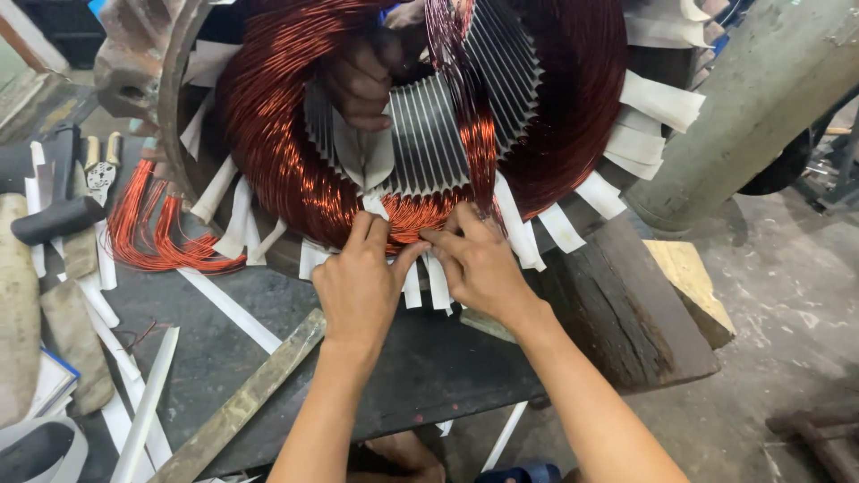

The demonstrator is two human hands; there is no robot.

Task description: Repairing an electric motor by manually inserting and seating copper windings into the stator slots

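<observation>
Copper windings [394, 215] of a large motor stator [412, 116] lie at the bottom of its bore, where both hands pinch them. Left hand [360, 282] grips the coil bundle with thumb and fingers; right hand [479, 264] presses fingertips on the same bundle, just beside white insulation paper strips [436, 282]. Another person's hand [362, 80] reaches inside the bore. Stator sits on a dark surface [429, 367]; a mallet [58, 210] lies left, near loose copper wire [152, 233]
</observation>
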